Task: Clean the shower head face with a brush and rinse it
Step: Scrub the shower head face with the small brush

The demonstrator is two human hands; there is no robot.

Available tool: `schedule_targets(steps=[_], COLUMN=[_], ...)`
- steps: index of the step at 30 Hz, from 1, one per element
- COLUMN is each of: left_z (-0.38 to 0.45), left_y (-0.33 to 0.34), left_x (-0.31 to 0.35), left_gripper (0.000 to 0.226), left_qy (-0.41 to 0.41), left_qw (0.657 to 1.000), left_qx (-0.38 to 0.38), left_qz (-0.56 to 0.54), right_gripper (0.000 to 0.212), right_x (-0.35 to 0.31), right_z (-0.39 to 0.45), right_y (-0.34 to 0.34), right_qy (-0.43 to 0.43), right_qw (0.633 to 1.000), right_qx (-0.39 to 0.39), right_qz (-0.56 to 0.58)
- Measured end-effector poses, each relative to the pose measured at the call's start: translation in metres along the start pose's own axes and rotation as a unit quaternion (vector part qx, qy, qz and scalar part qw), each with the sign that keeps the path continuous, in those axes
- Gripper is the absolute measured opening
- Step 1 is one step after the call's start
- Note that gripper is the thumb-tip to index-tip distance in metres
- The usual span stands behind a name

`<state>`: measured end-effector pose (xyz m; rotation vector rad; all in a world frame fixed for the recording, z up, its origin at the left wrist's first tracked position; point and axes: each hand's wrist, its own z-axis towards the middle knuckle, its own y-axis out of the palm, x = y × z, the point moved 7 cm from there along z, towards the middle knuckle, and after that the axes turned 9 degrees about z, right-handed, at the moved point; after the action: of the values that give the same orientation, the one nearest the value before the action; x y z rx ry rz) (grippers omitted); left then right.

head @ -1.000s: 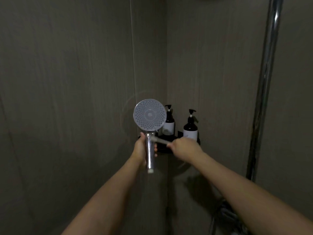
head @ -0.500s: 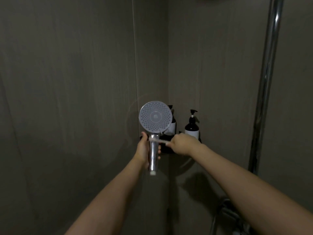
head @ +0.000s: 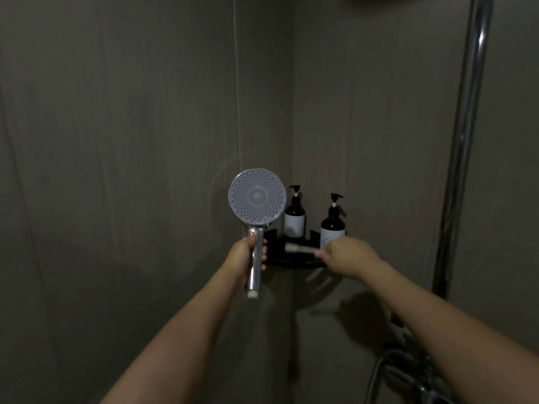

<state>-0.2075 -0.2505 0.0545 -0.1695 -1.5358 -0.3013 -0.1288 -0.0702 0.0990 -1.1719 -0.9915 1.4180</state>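
- Head view looks into a dim shower corner with grey-brown wall panels, both bare forearms reaching in from the bottom of the frame.
- Left hand (head: 244,256) is curled round the chrome handle of the shower head (head: 256,197), holding it upright just left of centre. The round face with its rings of little holes points back at the camera, and the handle's bottom end sticks out below the hand.
- Right hand (head: 347,256) sits right of centre and grips the brush (head: 299,248) (pale, blurry, so can't make out the bristles). It lies roughly level, its tip pointing left toward the handle but clearly apart from it, and well below the face.
- Behind the brush, a black corner shelf (head: 291,261) carries two dark pump bottles with light labels: left bottle (head: 295,217) is just beside the shower head's right edge, right bottle (head: 332,225) is right above the right hand.
- Chrome riser pipe (head: 466,141) runs down the right side of the frame.
- Lower right corner shows a hose and some tap fittings (head: 408,371), too dark to read properly.
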Motion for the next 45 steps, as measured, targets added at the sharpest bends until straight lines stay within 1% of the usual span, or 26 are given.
schedule_targets(steps=[1,2,3,6,8,10,12,14,16,17,18,20,21,23,25,27,30,32,33,35,38,39,40,41,43,45], left_z=[-0.001,-0.001,-0.002,-0.004,-0.004,-0.007,-0.009,-0.009,-0.009,-0.009,-0.01,-0.011,-0.011,-0.011,-0.01,-0.011,-0.012,-0.012,-0.011,-0.012,-0.012,-0.013,-0.013,-0.013,-0.014,-0.015], left_y=[-0.002,-0.002,0.0,0.013,0.02,0.022,0.018,0.012,0.011,0.012,0.013,0.012,0.011,0.008,0.009,0.01,0.009,0.01,0.011,0.015,0.02,0.022,0.025,0.027,0.032,0.033], left_x=[0.0,-0.002,-0.005,-0.014,-0.015,-0.014,-0.013,-0.014,-0.016,-0.017,-0.017,-0.018,-0.018,-0.019,-0.018,-0.017,-0.018,-0.019,-0.02,-0.022,-0.027,-0.029,-0.03,-0.031,-0.032,-0.034], left_gripper=[0.034,0.034,0.034,0.035,0.034,0.034,0.034,0.034,0.034,0.033,0.033,0.035,0.035,0.036,0.036,0.036,0.037,0.037,0.037,0.036,0.037,0.038,0.038,0.038,0.039,0.039], left_qy=[0.001,-0.001,-0.005,-0.021,-0.023,-0.023,-0.021,-0.021,-0.023,-0.027,-0.032,-0.035,-0.034,-0.032,-0.025,-0.023,-0.022,-0.024,-0.024,-0.027,-0.031,-0.034,-0.035,-0.035,-0.037,-0.039], left_qw=[1.0,0.999,0.999,0.998,0.996,0.995,0.994,0.993,0.992,0.992,0.992,0.993,0.993,0.993,0.994,0.995,0.993,0.994,0.994,0.994,0.993,0.993,0.993,0.993,0.994,0.994], left_qx=[0.003,0.004,0.003,-0.005,-0.011,-0.024,-0.03,-0.026,-0.024,-0.024,-0.025,-0.029,-0.028,-0.023,-0.025,-0.028,-0.032,-0.033,-0.033,-0.035,-0.042,-0.043,-0.044,-0.046,-0.049,-0.049], left_qz=[0.017,0.032,0.043,0.066,0.08,0.089,0.102,0.116,0.124,0.123,0.118,0.111,0.112,0.116,0.105,0.097,0.107,0.103,0.099,0.096,0.102,0.104,0.104,0.102,0.093,0.088], right_gripper=[0.04,0.041,0.04,0.026,0.026,0.026,0.029,0.031,0.028,0.028,0.028,0.029,0.029,0.028,0.026,0.028,0.034,0.032,0.03,0.029,0.033,0.034,0.033,0.031,0.029,0.032], right_x=[0.004,0.003,-0.007,-0.055,-0.068,-0.049,-0.025,-0.032,-0.06,-0.069,-0.065,-0.038,-0.028,-0.026,-0.041,-0.029,0.001,-0.005,-0.017,-0.022,0.001,0.002,-0.004,-0.014,-0.018,-0.001], right_z=[0.002,0.006,0.01,0.021,0.029,0.036,0.035,0.031,0.03,0.026,0.025,0.026,0.021,0.013,0.01,0.009,0.0,0.004,0.004,0.005,-0.001,-0.002,0.0,0.001,-0.002,-0.001], right_y=[-0.016,-0.029,-0.038,-0.043,-0.039,-0.045,-0.055,-0.061,-0.048,-0.038,-0.032,-0.037,-0.042,-0.047,-0.032,-0.016,-0.028,-0.029,-0.023,-0.006,-0.016,-0.019,-0.018,-0.01,0.004,-0.001], right_qy=[0.014,0.015,-0.003,-0.043,-0.049,0.032,0.091,0.065,-0.003,-0.013,0.013,0.079,0.093,0.069,0.014,0.065,0.131,0.082,0.058,0.071,0.134,0.128,0.094,0.07,0.088,0.116], right_qw=[0.995,0.985,0.981,0.98,0.981,0.98,0.962,0.957,0.966,0.971,0.972,0.96,0.953,0.945,0.954,0.95,0.917,0.922,0.935,0.952,0.927,0.926,0.931,0.944,0.949,0.94], right_qx=[0.06,0.114,0.145,0.145,0.121,0.13,0.177,0.214,0.184,0.157,0.136,0.154,0.173,0.214,0.187,0.159,0.223,0.222,0.189,0.108,0.175,0.195,0.189,0.149,0.095,0.145], right_qz=[0.082,0.126,0.125,0.13,0.146,0.15,0.189,0.185,0.184,0.181,0.19,0.22,0.23,0.238,0.233,0.261,0.305,0.305,0.296,0.276,0.304,0.295,0.299,0.287,0.288,0.285])
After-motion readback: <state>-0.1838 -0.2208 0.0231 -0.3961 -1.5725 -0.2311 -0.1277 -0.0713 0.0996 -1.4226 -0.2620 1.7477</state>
